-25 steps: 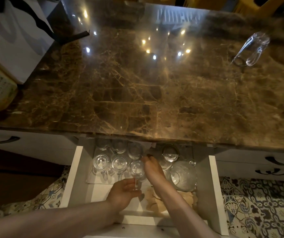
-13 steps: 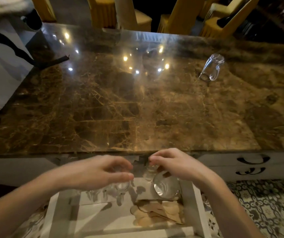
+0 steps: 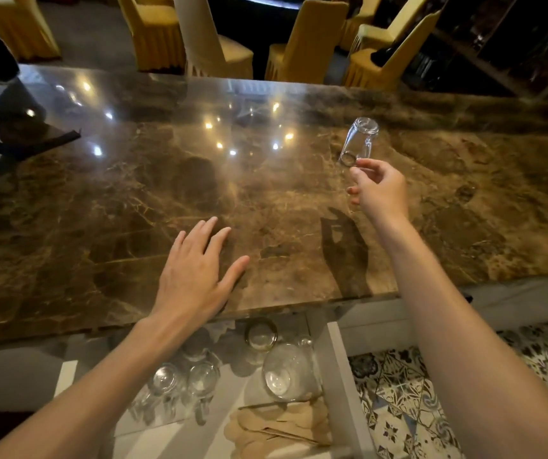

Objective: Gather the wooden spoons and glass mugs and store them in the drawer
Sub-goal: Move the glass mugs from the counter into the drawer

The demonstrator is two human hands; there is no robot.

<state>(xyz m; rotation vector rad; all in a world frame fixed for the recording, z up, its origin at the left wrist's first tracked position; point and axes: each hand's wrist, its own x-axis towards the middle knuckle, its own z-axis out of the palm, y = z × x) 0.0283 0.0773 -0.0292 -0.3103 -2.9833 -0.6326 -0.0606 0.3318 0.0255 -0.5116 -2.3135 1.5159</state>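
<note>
While the glossy brown marble bench (image 3: 133, 200) fills the view, the open white drawer (image 3: 342, 376) under its near edge holds clear glass mugs (image 3: 200, 376) and pale wooden spoons (image 3: 276, 429). The left hand (image 3: 196, 273) lies flat on the bench, fingers spread. The right hand (image 3: 382, 190), fingers curled, is at the rim of a toppled glass mug (image 3: 358, 140) on the bench; whether it grips is unclear.

Right hand (image 3: 380, 190) fingertips at rim of glass mug (image 3: 360, 140) lying near marble countertop (image 3: 133, 193) far-right edge, grip unclear; left hand (image 3: 196, 273) flat near front edge.
</note>
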